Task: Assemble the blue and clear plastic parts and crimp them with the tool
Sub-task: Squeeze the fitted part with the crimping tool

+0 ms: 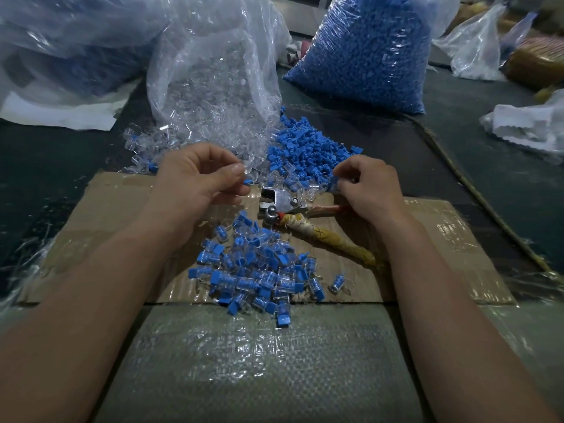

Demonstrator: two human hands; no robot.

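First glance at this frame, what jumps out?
The stuffed bag of blue parts at the back right, then the heap of assembled pieces on the cardboard in the middle. Beyond it, the metal crimping tool lies between the left hand, pinching a small piece, and the right hand, pinching a blue part.

Dim, bluish light; glare on plastic bags (210, 71); soft blur and wide-angle bending toward edges.

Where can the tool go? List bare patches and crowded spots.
Free: cardboard right of the right forearm; cardboard's left end, beyond the left forearm; the woven sheet nearest you, below the assembled pile. Crowded: between left hand and right hand, where the crimp tool and loose blue parts lie.
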